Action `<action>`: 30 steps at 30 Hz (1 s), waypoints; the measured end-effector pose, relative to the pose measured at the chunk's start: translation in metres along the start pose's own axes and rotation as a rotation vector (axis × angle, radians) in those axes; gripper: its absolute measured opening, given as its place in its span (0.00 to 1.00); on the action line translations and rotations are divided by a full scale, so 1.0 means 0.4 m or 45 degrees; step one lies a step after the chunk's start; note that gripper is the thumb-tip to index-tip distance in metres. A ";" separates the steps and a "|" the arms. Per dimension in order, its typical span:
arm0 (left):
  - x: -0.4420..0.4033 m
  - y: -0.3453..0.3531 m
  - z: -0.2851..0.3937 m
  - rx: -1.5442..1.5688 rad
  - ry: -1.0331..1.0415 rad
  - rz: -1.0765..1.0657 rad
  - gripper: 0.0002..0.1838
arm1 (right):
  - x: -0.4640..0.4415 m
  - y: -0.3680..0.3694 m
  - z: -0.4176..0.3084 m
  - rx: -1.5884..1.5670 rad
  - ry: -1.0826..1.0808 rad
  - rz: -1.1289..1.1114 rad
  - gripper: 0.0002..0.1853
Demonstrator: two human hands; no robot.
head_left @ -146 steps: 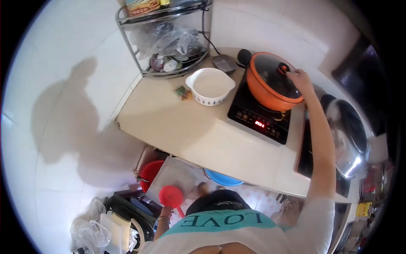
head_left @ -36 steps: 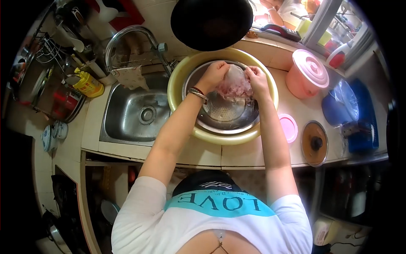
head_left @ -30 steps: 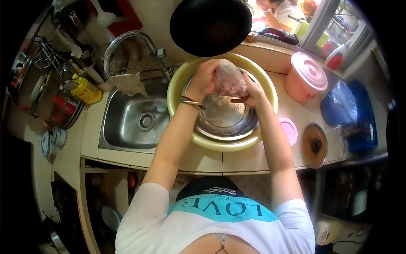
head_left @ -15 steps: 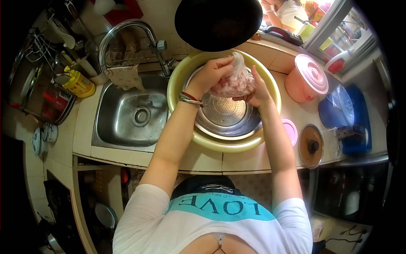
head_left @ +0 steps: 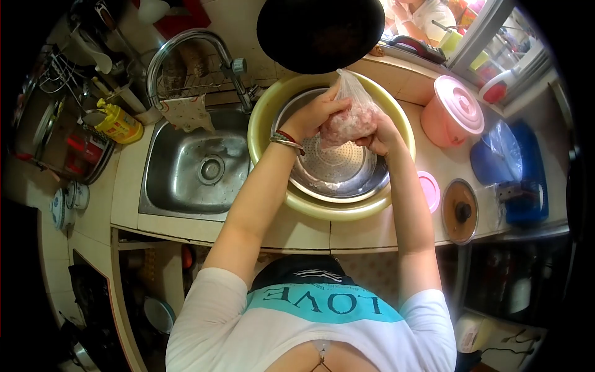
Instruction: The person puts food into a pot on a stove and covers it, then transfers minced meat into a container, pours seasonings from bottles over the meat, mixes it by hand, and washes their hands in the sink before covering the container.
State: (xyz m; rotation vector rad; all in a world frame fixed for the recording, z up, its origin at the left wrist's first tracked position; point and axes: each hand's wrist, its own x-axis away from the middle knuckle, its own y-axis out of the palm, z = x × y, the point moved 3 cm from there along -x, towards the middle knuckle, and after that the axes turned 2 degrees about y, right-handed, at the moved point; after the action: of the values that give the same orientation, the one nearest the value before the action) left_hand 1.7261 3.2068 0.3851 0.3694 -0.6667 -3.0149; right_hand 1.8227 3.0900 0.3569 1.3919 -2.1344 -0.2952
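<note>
A clear plastic bag of pinkish raw meat (head_left: 349,126) is held up between my two hands. My left hand (head_left: 318,116) is closed on the bag's left side, its thumb and fingers pressed against the plastic. At the lower right, my right hand (head_left: 385,135) has its fingers curled round the bag; some of them are hidden behind it. The bag's gathered top points upward. Beneath it lies a perforated metal steamer tray (head_left: 334,164) inside a metal basin (head_left: 310,193), which sits in a large yellow plastic tub (head_left: 263,158).
Left of the tub is a steel sink (head_left: 186,195) with a curved faucet (head_left: 152,74). A black wok (head_left: 320,34) hangs behind the tub. To the right stand a pink lidded bucket (head_left: 449,115), a pink lid (head_left: 427,191), a glass pot lid (head_left: 460,211) and a blue container (head_left: 496,161).
Both hands have shifted slightly right with the bag. Its top now stands taller and straighter, and my left hand has moved lower along the bag's side.
</note>
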 end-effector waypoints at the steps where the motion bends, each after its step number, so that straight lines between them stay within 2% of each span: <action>1: 0.000 -0.005 -0.006 0.000 -0.015 0.016 0.35 | 0.005 0.004 0.002 0.110 0.017 0.099 0.20; 5: 0.004 -0.017 -0.013 -0.060 0.044 0.022 0.39 | 0.040 0.023 -0.019 0.533 0.057 0.408 0.23; 6: 0.003 -0.024 -0.015 -0.070 0.055 0.014 0.40 | 0.058 0.013 -0.029 0.714 -0.027 0.409 0.23; 7: 0.000 -0.030 -0.018 -0.077 0.068 0.007 0.42 | 0.084 0.006 -0.045 0.866 -0.172 0.536 0.19; 10: -0.007 -0.034 -0.013 0.005 0.140 0.003 0.47 | 0.201 -0.029 -0.095 1.329 -0.570 0.724 0.17; 13: -0.003 -0.026 -0.005 -0.222 -0.048 -0.032 0.49 | 0.331 -0.103 -0.088 1.467 -0.704 0.838 0.18; 15: -0.014 -0.038 -0.033 -0.271 -0.065 -0.067 0.49 | 0.412 -0.141 -0.068 1.786 -0.474 0.997 0.24; 18: -0.015 -0.040 -0.051 -0.290 -0.072 -0.108 0.48 | 0.475 -0.181 0.015 2.074 -0.315 0.853 0.36; 19: -0.012 -0.037 -0.055 -0.296 -0.091 -0.121 0.48 | 0.478 -0.185 0.041 2.011 -0.149 0.804 0.45; 21: -0.011 -0.033 -0.058 -0.397 -0.137 -0.101 0.48 | 0.476 -0.165 0.076 2.140 -0.133 0.731 0.48; 25: -0.016 -0.023 -0.082 -0.616 -0.238 -0.107 0.48 | 0.467 -0.170 0.090 2.155 -0.081 0.892 0.50; 30: -0.032 -0.041 -0.105 -0.671 -0.077 -0.093 0.46 | 0.474 -0.185 0.096 2.111 -0.075 0.930 0.51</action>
State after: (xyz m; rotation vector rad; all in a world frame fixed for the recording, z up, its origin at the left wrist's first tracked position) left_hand 1.7490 3.2054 0.3443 0.2795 0.1548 -3.1158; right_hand 1.8014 2.8842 0.3551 0.9636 -2.6584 2.0851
